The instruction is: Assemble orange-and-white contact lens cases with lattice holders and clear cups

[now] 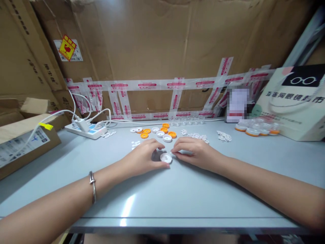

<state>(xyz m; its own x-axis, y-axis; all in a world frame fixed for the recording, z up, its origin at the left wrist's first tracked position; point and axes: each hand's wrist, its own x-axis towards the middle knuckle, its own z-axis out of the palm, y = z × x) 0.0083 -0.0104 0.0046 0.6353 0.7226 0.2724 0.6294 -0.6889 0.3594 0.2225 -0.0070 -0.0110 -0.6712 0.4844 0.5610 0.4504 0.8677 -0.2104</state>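
A white round cap (pixel 166 158) lies on the table in front of me, its hollow side up, with something small and pale inside it. My left hand (pixel 146 156) curves around its left side, thumb at the near rim and fingers apart beyond the far rim. Just to the right of the cap, my right hand (pixel 194 151) has thumb and index finger drawn together in a pinch. Whatever is between those fingertips is too small to make out. Behind the hands are white caps (pixel 167 138) and orange rings (pixel 172 135).
Small white discs (pixel 135 145) lie behind my left hand, small white parts (pixel 224 136) farther right. Clear cups (pixel 186 121) line the back. A power strip (pixel 86 129) and cardboard box (pixel 27 142) stand left; orange-based clear containers (pixel 257 128), a phone (pixel 238 103) and paper bag (pixel 291 105) right.
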